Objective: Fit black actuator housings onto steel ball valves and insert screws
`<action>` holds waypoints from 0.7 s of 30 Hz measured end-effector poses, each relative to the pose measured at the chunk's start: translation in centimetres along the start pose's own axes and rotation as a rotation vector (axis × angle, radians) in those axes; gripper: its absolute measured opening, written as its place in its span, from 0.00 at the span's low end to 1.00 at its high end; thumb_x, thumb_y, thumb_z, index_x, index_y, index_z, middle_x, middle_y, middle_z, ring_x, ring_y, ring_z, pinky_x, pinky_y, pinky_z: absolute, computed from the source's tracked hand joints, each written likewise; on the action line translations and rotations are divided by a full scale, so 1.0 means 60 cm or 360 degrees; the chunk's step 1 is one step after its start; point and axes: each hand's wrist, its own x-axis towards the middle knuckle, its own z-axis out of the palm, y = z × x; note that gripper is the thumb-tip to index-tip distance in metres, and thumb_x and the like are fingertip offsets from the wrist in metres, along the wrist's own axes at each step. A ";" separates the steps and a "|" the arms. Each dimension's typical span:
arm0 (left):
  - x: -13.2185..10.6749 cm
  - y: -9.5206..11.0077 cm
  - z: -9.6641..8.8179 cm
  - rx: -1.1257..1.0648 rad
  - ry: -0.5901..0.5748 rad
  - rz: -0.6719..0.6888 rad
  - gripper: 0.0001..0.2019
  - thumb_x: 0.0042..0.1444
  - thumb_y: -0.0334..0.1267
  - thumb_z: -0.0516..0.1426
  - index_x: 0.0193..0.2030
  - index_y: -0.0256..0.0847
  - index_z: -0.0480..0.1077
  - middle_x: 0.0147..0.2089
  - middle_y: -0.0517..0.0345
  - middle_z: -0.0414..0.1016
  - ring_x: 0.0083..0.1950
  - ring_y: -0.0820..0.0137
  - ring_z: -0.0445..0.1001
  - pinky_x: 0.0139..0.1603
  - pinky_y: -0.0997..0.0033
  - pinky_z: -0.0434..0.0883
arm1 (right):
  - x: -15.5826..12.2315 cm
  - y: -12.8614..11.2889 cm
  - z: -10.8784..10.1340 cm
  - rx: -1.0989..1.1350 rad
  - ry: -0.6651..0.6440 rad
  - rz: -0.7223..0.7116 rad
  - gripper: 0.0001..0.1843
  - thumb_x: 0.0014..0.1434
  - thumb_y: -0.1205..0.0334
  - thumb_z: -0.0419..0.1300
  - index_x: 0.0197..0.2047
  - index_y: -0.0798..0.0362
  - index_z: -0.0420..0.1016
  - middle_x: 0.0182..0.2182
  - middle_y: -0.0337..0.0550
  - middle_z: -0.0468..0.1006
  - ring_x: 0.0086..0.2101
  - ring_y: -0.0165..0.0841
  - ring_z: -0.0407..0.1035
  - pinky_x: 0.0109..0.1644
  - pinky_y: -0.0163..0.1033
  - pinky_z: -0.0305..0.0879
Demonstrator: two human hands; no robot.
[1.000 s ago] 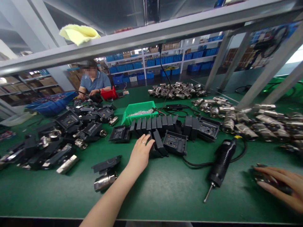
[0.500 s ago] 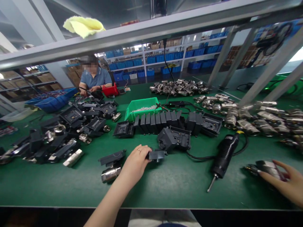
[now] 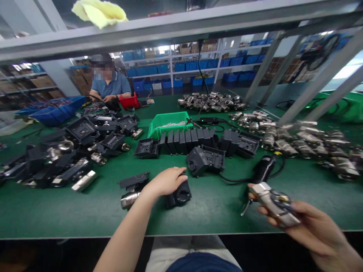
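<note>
My left hand [image 3: 166, 181] is closed over a black plastic housing [image 3: 179, 195] that stands on the green mat [image 3: 85, 211] near the front edge, its round hole facing me. My right hand [image 3: 309, 224] grips a silver metal connector [image 3: 273, 206] with wires at its end, held above the mat's front right. A black electric screwdriver [image 3: 261, 173] lies on the mat just behind that connector, partly hidden by it.
A row of black housings [image 3: 193, 139] stands mid-table before a green bin of screws [image 3: 167, 126]. Assembled black-and-silver units [image 3: 70, 158] pile at the left, silver connectors [image 3: 306, 141] at the right. A co-worker [image 3: 109, 85] sits at the far left.
My left hand pulled a black housing from the row toward the front edge and stood it up. My right hand lifted a silver connector off the mat and brought it leftward.
</note>
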 end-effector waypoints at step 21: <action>-0.123 -0.023 0.147 -0.0519 0.0381 -0.0174 0.40 0.39 0.29 0.64 0.62 0.42 0.54 0.62 0.44 0.53 0.64 0.57 0.54 0.64 0.53 0.58 | 0.095 0.000 0.253 -0.1083 -0.0500 -0.0468 0.31 0.49 0.54 0.63 0.55 0.55 0.60 0.36 0.43 0.69 0.30 0.33 0.64 0.31 0.36 0.65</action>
